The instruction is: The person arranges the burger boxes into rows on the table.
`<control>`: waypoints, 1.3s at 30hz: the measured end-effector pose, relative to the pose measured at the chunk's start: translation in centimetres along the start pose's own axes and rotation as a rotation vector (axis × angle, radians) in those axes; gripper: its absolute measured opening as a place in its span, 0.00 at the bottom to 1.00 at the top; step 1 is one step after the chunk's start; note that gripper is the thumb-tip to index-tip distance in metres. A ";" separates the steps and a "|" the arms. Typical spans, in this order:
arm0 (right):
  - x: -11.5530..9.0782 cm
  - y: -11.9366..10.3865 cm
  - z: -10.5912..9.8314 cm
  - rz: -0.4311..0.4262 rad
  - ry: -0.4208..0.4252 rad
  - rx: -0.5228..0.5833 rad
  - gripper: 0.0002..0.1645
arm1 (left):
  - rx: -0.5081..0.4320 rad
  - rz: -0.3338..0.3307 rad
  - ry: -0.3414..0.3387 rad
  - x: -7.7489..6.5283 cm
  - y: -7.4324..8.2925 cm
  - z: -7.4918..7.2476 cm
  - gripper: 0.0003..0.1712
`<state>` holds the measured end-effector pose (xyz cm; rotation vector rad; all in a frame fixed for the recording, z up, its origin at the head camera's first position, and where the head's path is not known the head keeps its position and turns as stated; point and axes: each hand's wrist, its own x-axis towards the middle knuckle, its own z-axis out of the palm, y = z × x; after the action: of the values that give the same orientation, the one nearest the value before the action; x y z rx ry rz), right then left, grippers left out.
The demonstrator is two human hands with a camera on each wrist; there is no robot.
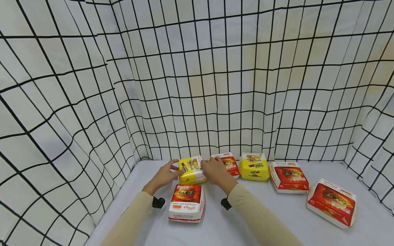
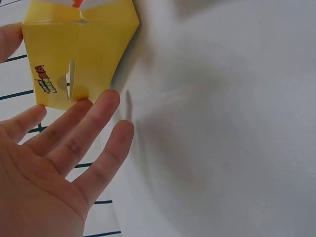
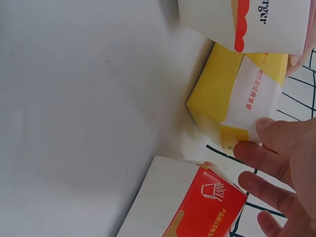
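Observation:
A yellow and white burger box (image 1: 190, 166) sits between my two hands at the back left of the table. My left hand (image 1: 165, 175) holds its left side, thumb over the top and fingertips at the far edge. That slotted yellow side (image 2: 79, 59) shows in the left wrist view. My right hand (image 1: 214, 171) pinches the opposite end between thumb and index finger, seen at a corner in the right wrist view (image 3: 281, 153). Just in front lies a red and white burger box (image 1: 186, 203). Another red box (image 1: 229, 164) stands behind my right hand, partly hidden.
Farther right along the back stand a yellow burger box (image 1: 254, 166) and a red one (image 1: 289, 177). One more red box (image 1: 332, 202) lies angled nearer the right edge. White cloth walls with black grid lines (image 1: 200, 85) enclose the table (image 1: 261, 212).

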<state>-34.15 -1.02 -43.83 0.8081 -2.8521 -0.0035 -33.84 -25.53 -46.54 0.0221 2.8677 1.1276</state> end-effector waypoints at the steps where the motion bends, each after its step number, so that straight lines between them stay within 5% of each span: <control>1: 0.0 0.0 0.0 0.001 0.003 0.004 0.19 | -0.007 -0.004 -0.010 0.0 -0.1 0.0 0.46; 7: -0.1 -0.2 0.4 0.001 0.018 0.031 0.22 | -0.035 -0.027 -0.058 -0.2 -0.3 0.0 0.52; 19: 0.5 0.3 0.9 0.037 0.084 0.122 0.19 | -0.038 -0.010 -0.035 -0.5 -0.5 -0.4 0.51; 29: 1.2 0.7 1.2 0.124 0.006 0.125 0.30 | -0.048 0.024 -0.069 -0.7 -0.6 -0.4 0.47; 39: 1.2 1.0 0.7 0.081 -0.046 0.111 0.32 | -0.055 0.025 -0.071 -0.8 -0.5 -0.4 0.43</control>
<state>-35.74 -0.82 -44.27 0.7213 -2.9481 0.1507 -33.10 -26.16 -46.54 0.0934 2.7816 1.1843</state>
